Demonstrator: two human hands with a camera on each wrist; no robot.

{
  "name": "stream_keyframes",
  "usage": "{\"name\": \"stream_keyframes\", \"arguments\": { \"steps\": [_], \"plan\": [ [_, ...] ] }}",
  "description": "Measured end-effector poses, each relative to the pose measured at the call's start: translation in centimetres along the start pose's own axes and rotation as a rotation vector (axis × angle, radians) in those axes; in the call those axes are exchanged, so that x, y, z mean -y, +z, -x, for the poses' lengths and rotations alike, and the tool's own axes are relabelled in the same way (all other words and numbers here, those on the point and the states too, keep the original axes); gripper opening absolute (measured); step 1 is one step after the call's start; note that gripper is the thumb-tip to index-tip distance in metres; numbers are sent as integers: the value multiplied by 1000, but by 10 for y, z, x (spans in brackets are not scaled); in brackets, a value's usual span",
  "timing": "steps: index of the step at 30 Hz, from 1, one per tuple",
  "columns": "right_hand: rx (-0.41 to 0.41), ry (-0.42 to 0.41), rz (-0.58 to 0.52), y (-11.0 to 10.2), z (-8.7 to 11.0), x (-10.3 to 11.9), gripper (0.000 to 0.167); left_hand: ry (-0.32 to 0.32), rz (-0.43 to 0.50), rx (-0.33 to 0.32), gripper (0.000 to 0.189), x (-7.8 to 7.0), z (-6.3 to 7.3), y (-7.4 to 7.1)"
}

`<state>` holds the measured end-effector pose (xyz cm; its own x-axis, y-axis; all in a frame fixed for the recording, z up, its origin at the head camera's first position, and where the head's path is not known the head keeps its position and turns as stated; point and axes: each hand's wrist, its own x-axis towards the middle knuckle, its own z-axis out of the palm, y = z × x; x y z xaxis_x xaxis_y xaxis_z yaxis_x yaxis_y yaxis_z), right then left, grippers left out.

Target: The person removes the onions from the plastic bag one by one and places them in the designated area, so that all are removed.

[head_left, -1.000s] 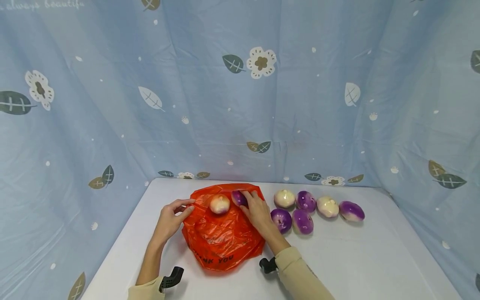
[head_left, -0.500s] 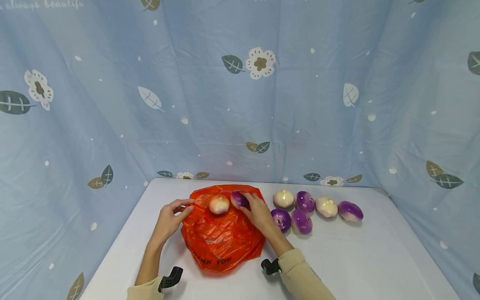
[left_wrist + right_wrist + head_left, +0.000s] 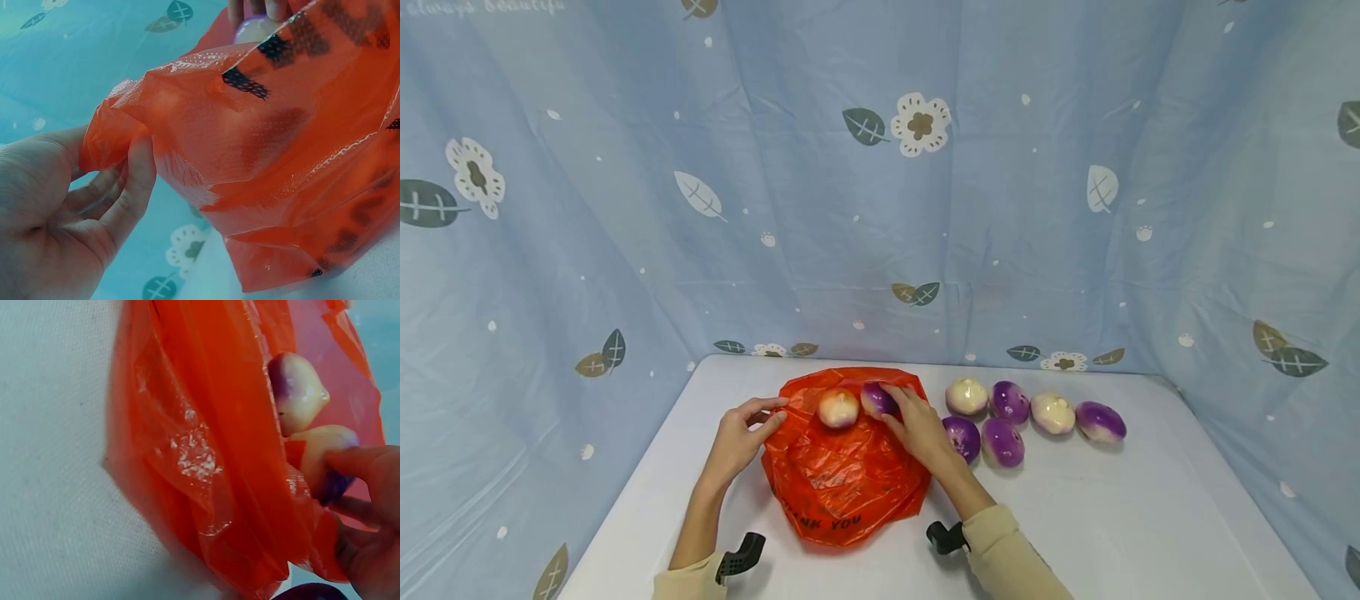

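An orange-red plastic bag [image 3: 842,479] with black lettering lies on the table, its mouth facing away from me. My left hand [image 3: 736,440] pinches the bag's left edge between thumb and fingers; the left wrist view shows the film [image 3: 109,134] bunched there. A cream turnip with a faint purple tinge [image 3: 838,409] sits inside the mouth. Beside it, my right hand [image 3: 922,429] grips a purple-and-white turnip [image 3: 876,400] at the mouth's right side. In the right wrist view, thumb and fingers lie around this turnip [image 3: 322,453], next to the other turnip [image 3: 297,394].
Right of the bag are several more turnips: a cream one [image 3: 967,397], purple ones [image 3: 1003,442] and a purple-and-white one [image 3: 1101,422] furthest right. They stand on a white table [image 3: 1120,517]. A blue patterned curtain [image 3: 820,208] closes off the back and sides.
My right forearm has shifted slightly to the right and toward me, while the hand keeps its grip on the turnip at the bag's mouth. The left hand stays in place.
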<state>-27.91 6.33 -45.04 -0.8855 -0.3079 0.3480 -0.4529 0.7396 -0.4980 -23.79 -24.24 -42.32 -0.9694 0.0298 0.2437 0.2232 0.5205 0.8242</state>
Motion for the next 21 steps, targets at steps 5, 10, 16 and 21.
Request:
{"name": "stream_keyframes", "arguments": {
  "steps": [5, 10, 16, 21],
  "plan": [
    [15, 29, -16, -6, 4, 4, 55, 3, -14, 2, 28, 1, -1, 0],
    [31, 38, -57, -12, 8, 7, 57, 20, -22, -4, 28, 1, -1, 0],
    [12, 0, -92, -18, 14, 8, 57, 10, -5, 2, 27, 0, 0, -1],
    [-18, -28, -99, -24, 20, 8, 55, 0, -5, 0, 28, 0, 0, -1]
  ]
}}
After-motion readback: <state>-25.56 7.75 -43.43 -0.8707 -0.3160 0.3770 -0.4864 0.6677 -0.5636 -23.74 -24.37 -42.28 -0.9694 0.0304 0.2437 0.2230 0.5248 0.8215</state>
